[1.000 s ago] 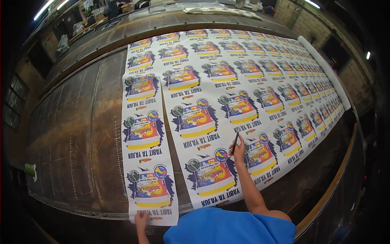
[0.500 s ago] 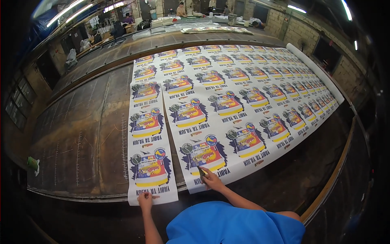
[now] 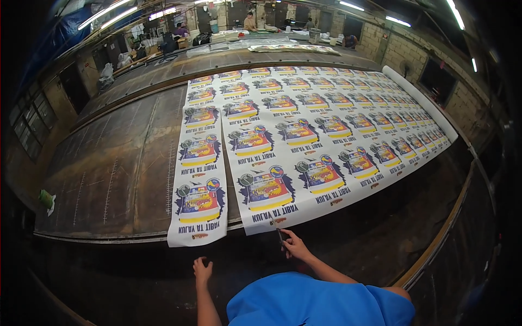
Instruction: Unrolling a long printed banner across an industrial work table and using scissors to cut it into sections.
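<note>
A large white sheet (image 3: 331,204) printed with repeated colourful designs lies over the table's near edge. On its left is a separate narrow printed strip (image 3: 183,228), with a gap between the two along the near part. Below the strip's near end, my left hand (image 3: 203,269) hangs apart from it, fingers loosely bent and spread, holding nothing. My right hand (image 3: 295,245) grips a dark-handled knife (image 3: 281,237) just beyond the sheet's near edge. Its thin blade points up at the sheet's lower margin.
The sheet's far right side ends in a thick roll (image 3: 418,100). The long dark table (image 3: 109,185) carries stitched-looking marks on the left. A green and white item (image 3: 47,200) sits at its left edge. Several people are farther back, beyond a second table (image 3: 217,60).
My left hand has let go of the strip's near end and drawn back. My right hand has pulled the knife toward me, off the printed design to the sheet's near edge.
</note>
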Demonstrator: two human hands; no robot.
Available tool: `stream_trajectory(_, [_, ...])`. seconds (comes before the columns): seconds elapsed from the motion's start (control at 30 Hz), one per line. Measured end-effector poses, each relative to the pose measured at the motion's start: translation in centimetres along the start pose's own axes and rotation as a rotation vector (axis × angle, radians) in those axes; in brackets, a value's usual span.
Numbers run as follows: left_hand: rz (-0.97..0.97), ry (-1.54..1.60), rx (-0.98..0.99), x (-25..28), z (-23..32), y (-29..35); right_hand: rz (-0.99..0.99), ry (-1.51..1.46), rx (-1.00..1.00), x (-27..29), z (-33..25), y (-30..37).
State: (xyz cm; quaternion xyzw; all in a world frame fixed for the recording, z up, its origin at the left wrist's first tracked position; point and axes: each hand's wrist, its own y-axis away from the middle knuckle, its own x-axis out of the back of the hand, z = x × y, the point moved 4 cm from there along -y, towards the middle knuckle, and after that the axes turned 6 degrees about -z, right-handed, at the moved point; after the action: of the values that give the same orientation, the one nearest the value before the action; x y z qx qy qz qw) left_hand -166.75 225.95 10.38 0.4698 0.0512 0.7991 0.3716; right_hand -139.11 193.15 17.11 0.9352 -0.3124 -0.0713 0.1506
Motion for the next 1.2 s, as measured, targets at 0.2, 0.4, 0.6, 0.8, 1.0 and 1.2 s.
stream_trajectory(0.2, [0.133,0.085,0.074,-0.3,-13.2,8.1,-0.174,0.088,-0.071,-3.6,-0.5,0.7])
stream_trajectory(0.4, [0.984,-0.426,0.497,9.4,-28.2,25.7,-0.377,0.32,-0.101,-7.1,-2.3,1.7])
stream_trajectory(0.6, [0.727,0.011,1.128,13.2,-20.5,39.4,-0.548,0.397,-0.101,-10.4,-0.8,2.2])
stream_trajectory(0.8, [0.801,-0.304,0.988,9.9,-26.1,40.9,-0.841,0.659,0.02,-17.2,-3.1,3.2])
stream_trajectory(1.0, [0.881,-0.321,0.933,9.3,-27.8,41.1,-0.969,0.7,0.046,-20.1,-3.1,3.9])
stream_trajectory(1.2, [0.886,-0.38,0.903,9.4,-27.3,41.0,-1.03,0.716,0.114,-19.7,-1.2,4.3])
